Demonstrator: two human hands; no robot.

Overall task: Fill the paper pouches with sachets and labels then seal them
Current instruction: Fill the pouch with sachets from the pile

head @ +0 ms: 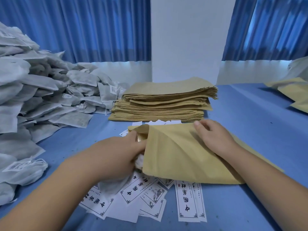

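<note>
Head view: tan paper pouch (pixel 183 155) lies on the blue surface (pixel 250 122) at centre, mouth to the left and lifted open, its lower edge overlapping some of the labels. Left hand (pixel 120 152) at the mouth, fingers partly inside; grip closed round a white cloth sachet (pixel 139 161), which shows below the knuckles and trails out under the wrist. Right hand (pixel 215 137) on top of the pouch near its far edge, fingers lying on the paper and pressing it down; grip not closed on anything, thumb hidden. Printed white labels (pixel 150 197) scattered loose on the surface under and in front of the pouch, many overlapping; a few more show past its far edge. Just behind, a stack of flat pouches (pixel 163 102), edges uneven. Left of the stack, a big heap of sachets (pixel 33 90), grey-white, some with barcode tags. More tan pouches (pixel 290 90) at the right edge, well apart. Behind it all, a blue curtain (pixel 83 27) and an upright white panel (pixel 188 39).
</note>
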